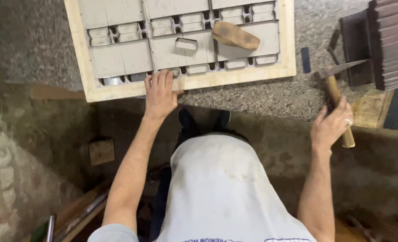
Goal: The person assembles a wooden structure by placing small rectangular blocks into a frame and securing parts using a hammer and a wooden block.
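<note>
You are looking straight down over your own white-shirted front at a speckled stone bench (261, 96). Your left hand (159, 93) lies flat, fingers spread, on the near edge of a pale wooden frame (235, 77) that rests on the bench. Inside the frame sit rows of grey rectangular blocks (118, 58), large ones and small ones packed side by side, with a smooth brown oval stone (235, 36) lying on top of them toward the right. Your right hand (331, 125) is well apart from the frame, out past its right corner, closed around the wooden handle of a hammer (335, 89); the dark metal head points left, just above the bench. Beyond the hammer, at the far right, stands a stack of dark ribbed slabs (387, 42). Below the bench edge, a small wooden block (101, 151) lies on the floor to your left.
</note>
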